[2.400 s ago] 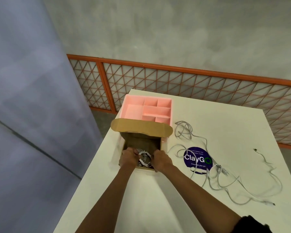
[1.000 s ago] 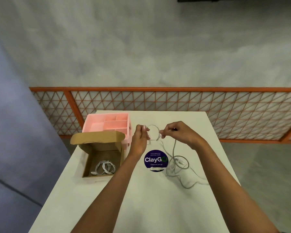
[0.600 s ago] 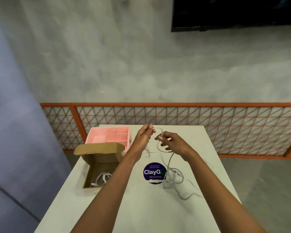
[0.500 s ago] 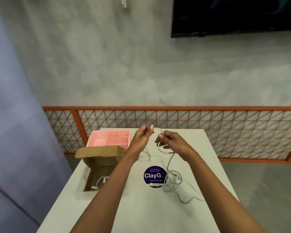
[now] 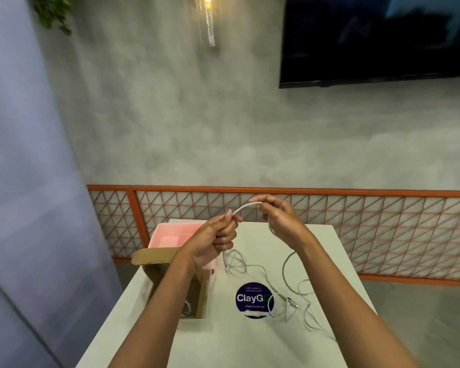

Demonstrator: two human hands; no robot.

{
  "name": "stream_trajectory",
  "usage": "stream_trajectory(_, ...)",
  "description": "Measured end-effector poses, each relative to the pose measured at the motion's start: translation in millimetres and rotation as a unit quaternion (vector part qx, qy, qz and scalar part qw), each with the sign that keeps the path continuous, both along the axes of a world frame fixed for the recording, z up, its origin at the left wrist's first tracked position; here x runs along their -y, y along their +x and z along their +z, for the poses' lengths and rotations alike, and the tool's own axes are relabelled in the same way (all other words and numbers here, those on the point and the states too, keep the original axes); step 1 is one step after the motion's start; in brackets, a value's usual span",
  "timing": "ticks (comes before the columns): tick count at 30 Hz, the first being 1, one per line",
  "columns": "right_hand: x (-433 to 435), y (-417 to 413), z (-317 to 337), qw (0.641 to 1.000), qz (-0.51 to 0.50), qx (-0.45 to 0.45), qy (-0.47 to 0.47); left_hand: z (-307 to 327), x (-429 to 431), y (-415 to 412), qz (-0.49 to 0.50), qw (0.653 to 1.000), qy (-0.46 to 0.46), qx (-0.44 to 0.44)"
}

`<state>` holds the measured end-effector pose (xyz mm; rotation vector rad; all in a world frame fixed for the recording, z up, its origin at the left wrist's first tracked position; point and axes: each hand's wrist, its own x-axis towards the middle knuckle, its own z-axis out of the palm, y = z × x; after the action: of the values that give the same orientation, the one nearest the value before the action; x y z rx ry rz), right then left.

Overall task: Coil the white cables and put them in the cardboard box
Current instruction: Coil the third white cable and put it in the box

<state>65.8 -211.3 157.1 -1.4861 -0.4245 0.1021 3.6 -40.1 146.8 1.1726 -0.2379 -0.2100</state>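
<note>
**Box, tray and loose cables share a pale tabletop**

A pale tabletop (image 5: 250, 341) carries an open cardboard box (image 5: 201, 296) near its left edge, with the flap raised at the far side. A pink tray (image 5: 170, 235) stands just behind the box; whether the two touch cannot be told. A round purple sticker (image 5: 252, 298) reading "ClayGo" lies flat near the middle. White cables (image 5: 290, 304) sprawl in loose loops to the sticker's right and behind it. One loop overlaps the sticker's right edge, and one strand rises off the surface.

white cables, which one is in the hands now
The white cable pinched between left hand and right hand; loose cables lie tangled on the white table, another cable sits in the brown cardboard box.
</note>
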Motion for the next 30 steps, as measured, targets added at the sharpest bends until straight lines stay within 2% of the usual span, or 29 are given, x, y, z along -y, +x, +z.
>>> stream_trajectory(5, -3.0, -7.4, -19.7, 0.989, 0.016, 0.042, -0.143, 10.6, -6.9, -5.6, -0.018, 0.996, -0.086, 0.024)
stream_trajectory(8, -0.9, -14.6, -40.9, 0.956, 0.058, 0.048, -0.284, 16.3, -11.1, -7.8, 0.019, 0.988, -0.148, 0.034)
stream_trajectory(11, -1.9, -27.3, -51.8, 0.937, 0.063, 0.055, -0.34, 17.7, -13.8, -5.9, 0.076, 0.988, -0.13, 0.041)
stream_trajectory(15, -8.2, -33.1, -49.8, 0.909, 0.02, 0.13, -0.395, 7.3, -9.9, 2.7, 0.11, 0.986, -0.12, 0.042)
stream_trajectory(18, -11.0, -32.9, -40.1, 0.891, 0.016, 0.171, -0.421, -6.1, -4.6, 10.1, 0.159, 0.986, -0.04, 0.037)
stream_trajectory(22, -12.8, -35.9, -15.5, 0.885, 0.027, 0.212, -0.414, -29.9, -1.8, 12.6, 0.196, 0.968, 0.157, 0.016)
stream_trajectory(25, -13.9, -38.1, 1.8, 0.882, 0.054, 0.211, -0.419, -34.7, 1.3, 6.5, 0.17, 0.965, 0.201, 0.003)
stream_trajectory(30, -11.3, -26.1, 15.6, 0.935, 0.032, 0.154, -0.319, -30.3, -2.9, 1.7, 0.093, 0.961, 0.259, -0.021)
